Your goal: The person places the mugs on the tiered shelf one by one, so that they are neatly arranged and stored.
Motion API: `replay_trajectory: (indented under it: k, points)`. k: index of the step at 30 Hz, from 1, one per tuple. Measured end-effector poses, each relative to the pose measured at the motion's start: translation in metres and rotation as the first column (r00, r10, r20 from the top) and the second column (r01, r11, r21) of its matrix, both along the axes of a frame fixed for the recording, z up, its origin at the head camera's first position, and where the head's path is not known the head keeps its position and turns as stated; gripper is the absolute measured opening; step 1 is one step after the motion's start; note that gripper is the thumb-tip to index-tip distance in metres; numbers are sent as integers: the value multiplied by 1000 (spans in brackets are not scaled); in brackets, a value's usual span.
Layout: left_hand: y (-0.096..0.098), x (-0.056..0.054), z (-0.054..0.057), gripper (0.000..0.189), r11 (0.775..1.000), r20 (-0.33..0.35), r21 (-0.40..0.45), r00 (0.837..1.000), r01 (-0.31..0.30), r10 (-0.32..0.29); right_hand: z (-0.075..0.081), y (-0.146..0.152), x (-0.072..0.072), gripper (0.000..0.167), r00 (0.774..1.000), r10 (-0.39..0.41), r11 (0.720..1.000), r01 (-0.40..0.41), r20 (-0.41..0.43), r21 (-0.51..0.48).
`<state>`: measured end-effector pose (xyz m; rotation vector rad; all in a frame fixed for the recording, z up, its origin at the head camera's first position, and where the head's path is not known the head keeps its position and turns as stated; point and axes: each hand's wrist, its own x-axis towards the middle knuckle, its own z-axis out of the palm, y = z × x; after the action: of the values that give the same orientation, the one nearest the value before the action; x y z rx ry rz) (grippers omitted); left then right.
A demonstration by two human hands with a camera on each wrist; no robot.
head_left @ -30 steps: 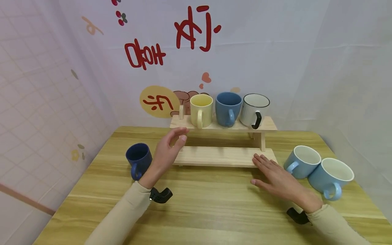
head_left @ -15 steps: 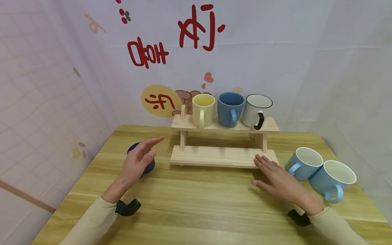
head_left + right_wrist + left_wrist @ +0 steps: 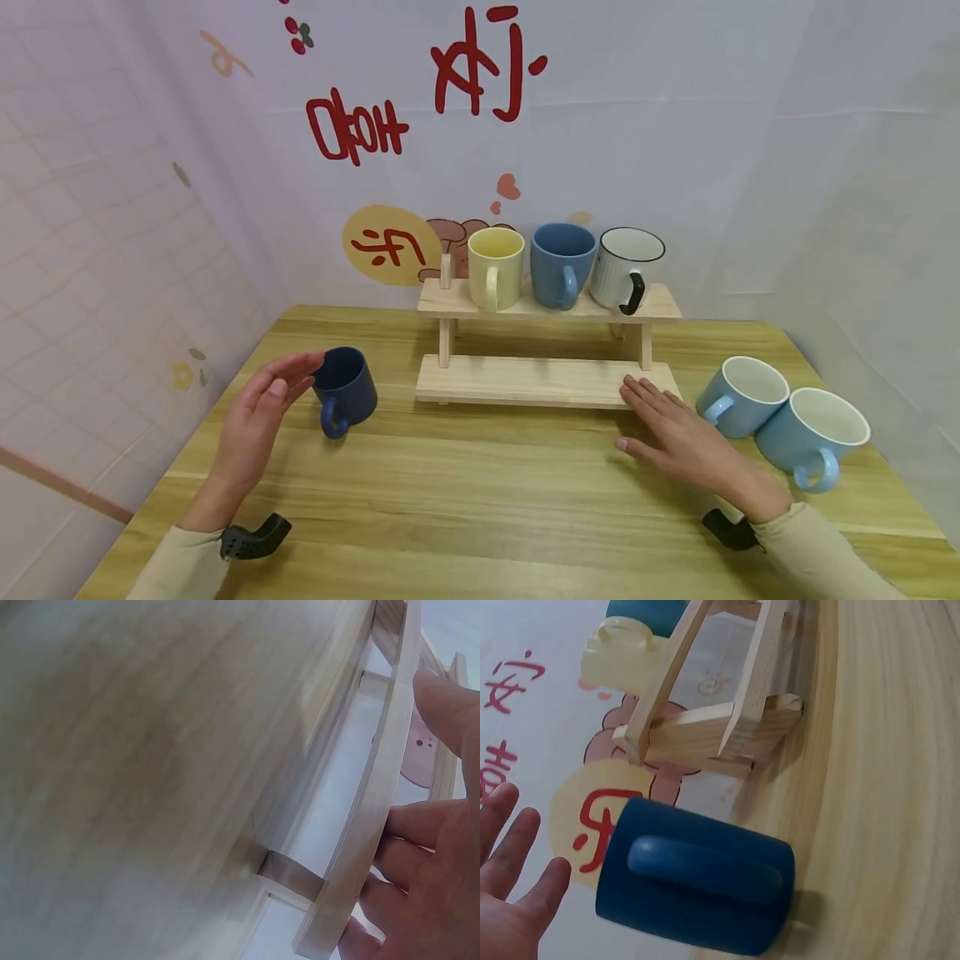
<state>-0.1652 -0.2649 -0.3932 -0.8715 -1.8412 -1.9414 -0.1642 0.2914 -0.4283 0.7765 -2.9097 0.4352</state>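
Observation:
My left hand (image 3: 258, 417) hovers just left of a dark blue mug (image 3: 347, 387), its fingers loosely spread and holding nothing. That mug stands upright on the table, handle toward me; in the left wrist view the mug (image 3: 697, 877) is beside the fingertips. At the right end of a two-tier wooden rack (image 3: 525, 382), my right hand (image 3: 678, 437) rests its straight fingers on the lower shelf. The right wrist view has those fingers (image 3: 409, 862) along the shelf edge. On the upper shelf stand a yellow mug (image 3: 497, 271), a blue mug (image 3: 562, 267) and a white mug (image 3: 627, 271) with black rim and handle.
Two light blue mugs (image 3: 742, 396) with white insides stand side by side on the table (image 3: 480, 500), right of the rack. A white cloth backdrop (image 3: 675, 167) with red lettering hangs behind, and another covers the left side.
My left hand has moved left, away from the rack's left end and across the dark blue mug to its left side. My right hand stays on the lower shelf.

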Motion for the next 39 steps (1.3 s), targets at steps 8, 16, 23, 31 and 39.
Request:
replay_trajectory:
  k: [8, 16, 23, 31, 39]
  points:
    - [-14, 6, -11, 40, 991, 42, 122, 997, 63, -69, 1, 1, -1, 79, 1000, -2, 1000, 2, 2, 4]
    - [-22, 15, -33, 40, 990, 152, 141, 987, 31, -53, -4, 2, -2, 79, 1000, -1, 1000, 1, -4, 6]
    - [-22, 16, -49, 42, 979, 224, 180, 966, 90, -130, -5, 2, -2, 79, 1000, -2, 1000, 2, -9, 6]
    - [-15, 13, -52, 43, 956, 343, 224, 903, 188, -257, -2, 4, 0, 79, 1000, -1, 1000, 1, -15, -1]
    - [-13, 17, -47, 40, 989, 487, 105, 862, 100, -139, -4, 3, -1, 78, 1000, 5, 1000, -5, -15, -3]
